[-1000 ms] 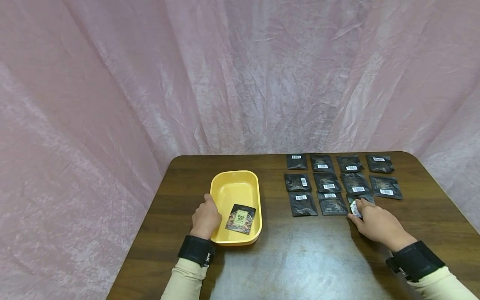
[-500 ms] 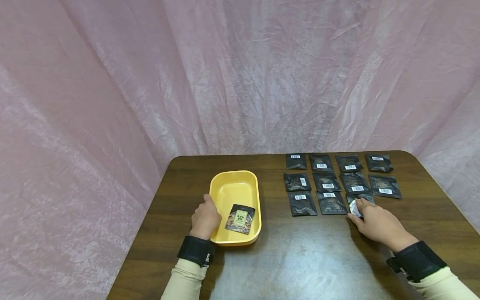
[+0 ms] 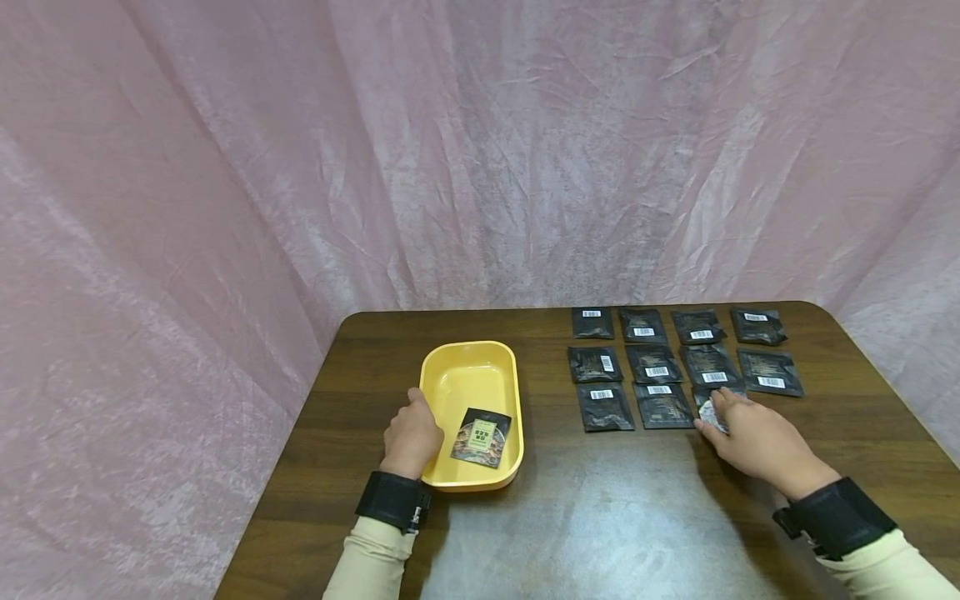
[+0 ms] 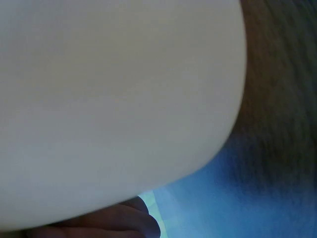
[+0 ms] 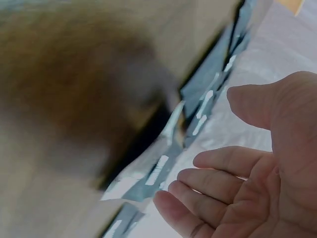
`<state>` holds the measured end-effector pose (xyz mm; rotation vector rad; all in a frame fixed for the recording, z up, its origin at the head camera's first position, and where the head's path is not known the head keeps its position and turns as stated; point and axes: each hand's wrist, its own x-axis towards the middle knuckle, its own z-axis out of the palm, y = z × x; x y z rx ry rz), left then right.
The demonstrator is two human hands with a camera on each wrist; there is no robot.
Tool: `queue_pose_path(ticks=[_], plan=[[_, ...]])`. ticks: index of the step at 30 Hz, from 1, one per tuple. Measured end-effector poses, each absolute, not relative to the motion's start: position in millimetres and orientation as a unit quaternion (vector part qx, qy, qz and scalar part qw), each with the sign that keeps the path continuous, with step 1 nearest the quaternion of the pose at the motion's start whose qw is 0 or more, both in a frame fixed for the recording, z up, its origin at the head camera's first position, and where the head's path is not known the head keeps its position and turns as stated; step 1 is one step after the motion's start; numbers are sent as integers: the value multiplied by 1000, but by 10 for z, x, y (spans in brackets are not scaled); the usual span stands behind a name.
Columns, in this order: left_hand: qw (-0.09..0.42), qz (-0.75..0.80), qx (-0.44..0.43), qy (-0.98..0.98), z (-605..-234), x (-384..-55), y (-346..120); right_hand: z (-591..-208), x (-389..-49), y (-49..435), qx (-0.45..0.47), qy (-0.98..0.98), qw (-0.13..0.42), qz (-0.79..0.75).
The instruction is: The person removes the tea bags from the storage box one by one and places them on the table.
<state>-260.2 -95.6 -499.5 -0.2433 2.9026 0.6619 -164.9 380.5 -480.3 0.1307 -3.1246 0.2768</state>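
Observation:
My left hand holds the left rim of a yellow plastic tray. The tray's pale wall fills most of the left wrist view, with fingers low beside it. Inside the tray lies one black sachet with a green label and food picture. My right hand is over a black sachet in the front row, its fingertips partly covering it. In the right wrist view the fingers are extended and slightly bent, the thumb apart, nothing gripped between them.
Several black sachets with white barcode labels lie in rows at the right of the brown wooden table. Behind the table's back edge hangs a pink curtain. The tray stands left of the sachets.
My right hand has shifted slightly, its thumb and fingers spreading a little over the front-row sachet. My left hand and the tray stay where they were.

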Motion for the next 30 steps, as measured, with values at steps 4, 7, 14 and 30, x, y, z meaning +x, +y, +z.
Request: queue_pose_path(ticks=[4,7,14,30], plan=[[76,218,-80,970,-4992,-2607,-958,-4721,-1689,3720,52,-994,22,97],[75,217,-79,970,-4991,-2616,-958,-4645,-1743,3609,63,-992,39,102],[77,218,-84,969,-4977,-2619,-958,-4477,-1919,3191,117,-983,84,113],[77,222,-78,969,-4966,-2580,-946,-4264,-2256,1874,271,-946,117,135]])
